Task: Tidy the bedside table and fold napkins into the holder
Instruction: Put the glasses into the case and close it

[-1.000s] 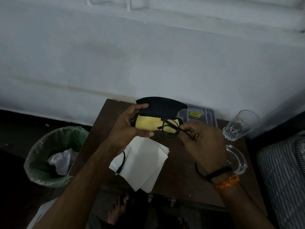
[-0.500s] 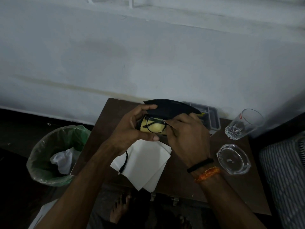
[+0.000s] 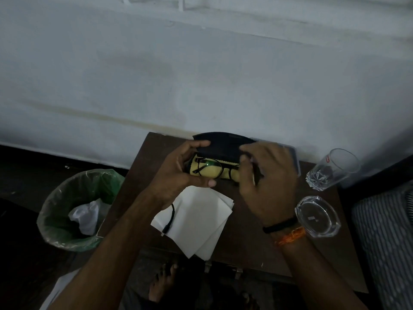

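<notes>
An open black glasses case [image 3: 220, 146] is held above the brown bedside table [image 3: 245, 231] by both hands. The left hand [image 3: 176, 173] is curled round the case's left end, with the thumb under the near edge and the fingers over the raised lid. The right hand [image 3: 266, 182] is curled at the case's right end, its fingertips on the lid's edge; a black band and an orange thread are worn on that wrist. Inside the case a yellow cloth [image 3: 210, 171] is laid, and a pair of black round-framed glasses [image 3: 210, 167] is seen lying on it. Below the hands, white napkins [image 3: 196, 220] are spread flat on the table in an overlapping stack, with 1 corner hanging past the near edge. A black cable end [image 3: 168, 222] lies across the napkins' left part. A grey plastic container [image 3: 295, 159] is partly hidden behind the right hand, against the wall. A clear drinking glass [image 3: 333, 168] appears tilted at the table's far right corner, and a clear glass ashtray [image 3: 317, 217] sits nearer, just beside the right wrist. A green-lined bin [image 3: 78, 209] holding crumpled white material stands on the floor to the table's left.
</notes>
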`<state>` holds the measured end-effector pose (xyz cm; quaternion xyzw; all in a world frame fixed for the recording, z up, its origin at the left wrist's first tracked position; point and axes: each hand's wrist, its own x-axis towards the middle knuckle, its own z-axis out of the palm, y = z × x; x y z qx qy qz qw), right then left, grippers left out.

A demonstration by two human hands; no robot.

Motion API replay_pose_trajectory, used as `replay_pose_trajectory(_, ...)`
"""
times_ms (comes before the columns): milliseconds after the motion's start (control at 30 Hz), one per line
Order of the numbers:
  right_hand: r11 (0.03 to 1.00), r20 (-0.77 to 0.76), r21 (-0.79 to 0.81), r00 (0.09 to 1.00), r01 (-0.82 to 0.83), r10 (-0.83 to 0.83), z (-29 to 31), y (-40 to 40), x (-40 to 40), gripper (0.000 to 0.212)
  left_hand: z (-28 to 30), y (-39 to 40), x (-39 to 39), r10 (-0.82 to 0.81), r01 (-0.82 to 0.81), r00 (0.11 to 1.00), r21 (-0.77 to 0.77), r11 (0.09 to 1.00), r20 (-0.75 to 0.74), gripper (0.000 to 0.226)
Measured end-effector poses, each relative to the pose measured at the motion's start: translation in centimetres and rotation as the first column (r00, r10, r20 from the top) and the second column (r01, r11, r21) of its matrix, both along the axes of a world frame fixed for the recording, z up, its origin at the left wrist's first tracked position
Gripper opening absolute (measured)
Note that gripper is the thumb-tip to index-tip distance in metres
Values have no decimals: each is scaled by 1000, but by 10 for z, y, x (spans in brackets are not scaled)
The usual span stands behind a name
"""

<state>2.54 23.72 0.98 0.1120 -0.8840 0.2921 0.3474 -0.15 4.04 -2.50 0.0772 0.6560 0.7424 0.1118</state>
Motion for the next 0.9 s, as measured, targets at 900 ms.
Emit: replay_pose_trajectory(900, 386, 553, -831, 511, 401, 659, -2, 29, -10, 40, 8, -3, -4, -70, -16, 931, 231, 973, 357, 38)
